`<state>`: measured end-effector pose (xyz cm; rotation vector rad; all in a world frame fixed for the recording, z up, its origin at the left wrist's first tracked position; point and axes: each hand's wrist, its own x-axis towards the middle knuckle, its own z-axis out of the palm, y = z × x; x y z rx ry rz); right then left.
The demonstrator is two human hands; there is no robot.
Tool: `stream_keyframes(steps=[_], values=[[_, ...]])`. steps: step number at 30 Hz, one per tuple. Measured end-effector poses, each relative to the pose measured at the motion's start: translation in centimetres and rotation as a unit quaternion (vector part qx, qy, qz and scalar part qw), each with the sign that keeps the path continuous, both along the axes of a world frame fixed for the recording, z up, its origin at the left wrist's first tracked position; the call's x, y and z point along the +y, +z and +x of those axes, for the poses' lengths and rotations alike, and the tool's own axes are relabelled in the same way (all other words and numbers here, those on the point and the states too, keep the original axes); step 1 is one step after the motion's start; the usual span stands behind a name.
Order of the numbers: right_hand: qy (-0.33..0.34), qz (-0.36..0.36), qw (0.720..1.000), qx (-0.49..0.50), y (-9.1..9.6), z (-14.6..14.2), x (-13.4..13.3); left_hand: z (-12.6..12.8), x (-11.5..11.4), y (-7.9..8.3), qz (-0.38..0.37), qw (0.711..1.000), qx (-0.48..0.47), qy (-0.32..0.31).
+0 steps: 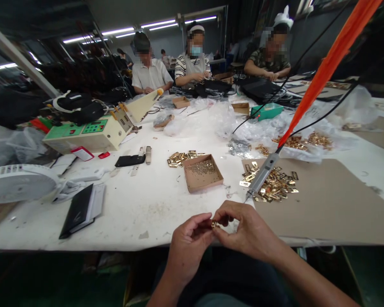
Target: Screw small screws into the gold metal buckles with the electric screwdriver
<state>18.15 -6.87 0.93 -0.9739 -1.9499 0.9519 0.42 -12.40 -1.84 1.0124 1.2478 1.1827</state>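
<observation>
Spanning most of the view, a white table (153,204) is seen, with a brown cardboard sheet (333,204) laid on its right part. An open cardboard box (205,187) of tiny metal parts is set near the middle. A pile of gold fittings (277,186) is spread over the sheet's left end and is crossed by a grey power screwdriver (262,175). At the table's near edge a small gold fitting (215,224) is pinched between the fingertips of the left hand (187,247) and the right hand (248,232). It is shiny, brass-coloured and perhaps rectangular, and is mostly hidden by the fingers.
</observation>
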Motion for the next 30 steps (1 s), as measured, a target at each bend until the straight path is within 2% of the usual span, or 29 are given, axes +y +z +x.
stream_keyframes(steps=[4,10,14,17,19,21,26,30], values=[[0.012,-0.014,1.0,-0.001,0.4,0.4,0.2,0.4,-0.1,0.4,0.017,1.0,0.007,0.015],[0.02,-0.024,1.0,-0.003,0.5,0.8,0.1,0.9,-0.1,1.1,-0.005,1.0,0.007,-0.004],[0.009,-0.028,1.0,-0.003,0.5,1.0,0.2,1.1,-0.1,1.0,-0.016,1.0,0.008,-0.013],[0.027,-0.067,0.997,0.02,0.1,1.3,0.4,1.0,0.0,0.6,-0.041,0.998,-0.048,-0.006],[0.039,-0.106,0.993,0.039,-0.5,1.6,0.5,1.0,0.2,0.5,-0.066,0.991,-0.112,0.02],[0.029,-0.116,0.992,0.049,-1.2,1.7,0.4,1.1,0.5,0.5,-0.086,0.98,-0.173,0.047],[0.006,-0.052,0.997,0.055,-2.3,1.1,-0.5,1.4,0.7,0.4,-0.108,0.96,-0.248,0.067],[0.007,0.035,0.999,0.026,-2.3,0.7,-0.9,1.6,0.6,0.2,-0.099,0.96,-0.253,0.072]])
